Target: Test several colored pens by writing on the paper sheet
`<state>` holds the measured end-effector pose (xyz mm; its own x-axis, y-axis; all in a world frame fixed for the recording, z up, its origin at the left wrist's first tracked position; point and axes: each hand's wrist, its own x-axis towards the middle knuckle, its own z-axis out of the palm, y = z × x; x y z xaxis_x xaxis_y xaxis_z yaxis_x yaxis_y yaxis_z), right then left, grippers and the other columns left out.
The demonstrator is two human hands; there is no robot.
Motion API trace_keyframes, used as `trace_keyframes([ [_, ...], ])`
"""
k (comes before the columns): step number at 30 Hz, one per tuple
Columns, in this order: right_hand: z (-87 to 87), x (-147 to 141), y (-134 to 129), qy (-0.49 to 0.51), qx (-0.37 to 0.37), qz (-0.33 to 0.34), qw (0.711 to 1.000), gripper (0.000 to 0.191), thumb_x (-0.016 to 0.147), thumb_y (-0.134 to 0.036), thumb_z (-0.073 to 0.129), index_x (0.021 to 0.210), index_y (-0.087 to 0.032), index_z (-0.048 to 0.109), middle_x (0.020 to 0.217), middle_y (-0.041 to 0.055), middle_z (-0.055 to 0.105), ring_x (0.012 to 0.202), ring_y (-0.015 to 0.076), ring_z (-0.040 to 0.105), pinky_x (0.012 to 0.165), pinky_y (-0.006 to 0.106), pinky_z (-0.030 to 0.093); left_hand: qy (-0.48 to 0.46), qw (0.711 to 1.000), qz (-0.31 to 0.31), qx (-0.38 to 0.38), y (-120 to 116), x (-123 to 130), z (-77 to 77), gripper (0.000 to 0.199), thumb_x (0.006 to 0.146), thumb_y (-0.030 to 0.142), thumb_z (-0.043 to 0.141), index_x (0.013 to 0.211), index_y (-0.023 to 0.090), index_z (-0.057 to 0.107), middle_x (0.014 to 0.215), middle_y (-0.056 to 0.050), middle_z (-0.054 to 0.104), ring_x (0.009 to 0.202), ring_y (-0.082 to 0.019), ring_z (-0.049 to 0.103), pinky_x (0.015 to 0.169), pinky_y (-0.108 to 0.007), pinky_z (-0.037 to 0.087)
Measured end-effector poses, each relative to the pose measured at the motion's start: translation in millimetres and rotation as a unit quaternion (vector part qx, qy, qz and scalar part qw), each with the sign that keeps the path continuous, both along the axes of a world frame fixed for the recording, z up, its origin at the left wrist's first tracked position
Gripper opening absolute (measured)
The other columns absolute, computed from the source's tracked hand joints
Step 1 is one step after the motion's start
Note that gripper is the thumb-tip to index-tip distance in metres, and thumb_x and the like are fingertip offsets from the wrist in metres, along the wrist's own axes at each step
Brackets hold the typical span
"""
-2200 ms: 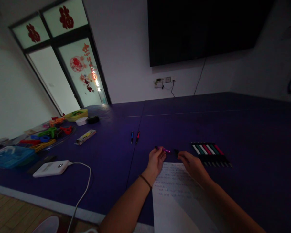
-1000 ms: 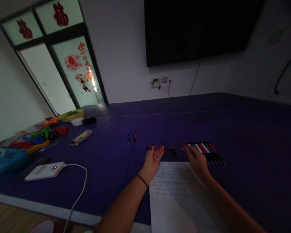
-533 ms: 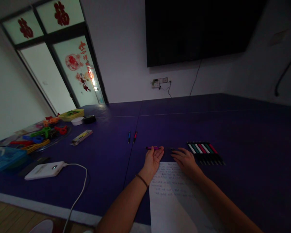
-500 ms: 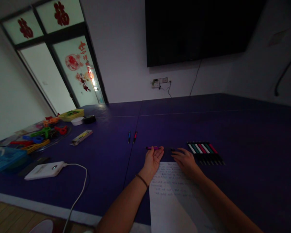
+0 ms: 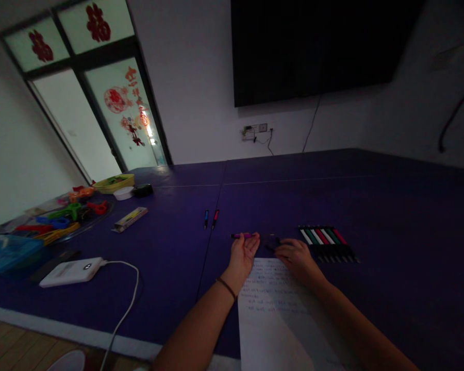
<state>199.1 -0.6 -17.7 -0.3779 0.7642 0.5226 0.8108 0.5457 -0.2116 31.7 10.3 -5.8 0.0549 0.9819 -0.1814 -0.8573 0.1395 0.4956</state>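
Observation:
My left hand is closed on a purple pen barrel, pinched near the fingertips and pointing left. Just to its right, the fingers of my right hand are bent together over a small dark piece, partly hidden and too blurred to make out in detail. A tiny light piece shows on the table between the hands. Below both hands lies a sheet of paper with handwriting. To the right is a row of several pens with white, green and red barrels.
A blue pen and a red pen lie left of centre on the purple table. Farther left are a small box, a white power bank with a cable, a blue container and colourful plastic clamps.
My right hand has shifted slightly right and down, its fingers more curled, and the dark piece by its fingertips has changed position. My left hand stays nearly still with the purple barrel.

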Motion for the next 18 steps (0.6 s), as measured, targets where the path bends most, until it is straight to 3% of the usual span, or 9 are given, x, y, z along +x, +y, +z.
trace_keyframes([
  [6, -2.1, -3, 1, 0.109, -0.009, -0.014, 0.994, 0.021, 0.073, -0.017, 0.043, 0.083, -0.018, 0.062, 0.080, 0.0066, 0.064, 0.076, 0.0187, 0.057, 0.070, 0.032, 0.045, 0.015, 1.000, 0.003, 0.002, -1, 0, -1.0, 0.015, 0.078, 0.026, 0.050, 0.073, 0.012, 0.054, 0.076, -0.011, 0.064, 0.076, -0.017, 0.062, 0.080, -0.030, 0.046],
  [10, 2.4, 1, 1, 0.196, 0.067, -0.036, 0.978, 0.023, 0.079, -0.022, 0.038, 0.084, -0.017, 0.060, 0.079, 0.0076, 0.061, 0.074, 0.0177, 0.057, 0.069, 0.031, 0.046, 0.018, 1.000, 0.005, 0.002, -1, 0, -1.2, 0.016, 0.077, 0.028, 0.052, 0.072, 0.013, 0.054, 0.075, -0.011, 0.064, 0.076, -0.017, 0.062, 0.082, -0.031, 0.044],
  [18, 8.7, 3, -1, 0.224, 0.110, -0.043, 0.967, 0.024, 0.082, -0.023, 0.037, 0.082, -0.017, 0.060, 0.079, 0.0074, 0.058, 0.074, 0.0169, 0.056, 0.069, 0.031, 0.046, 0.019, 1.000, 0.008, 0.014, -1, 0, -3.2, 0.016, 0.077, 0.028, 0.052, 0.071, 0.014, 0.053, 0.072, -0.009, 0.064, 0.076, -0.017, 0.062, 0.082, -0.032, 0.043],
])
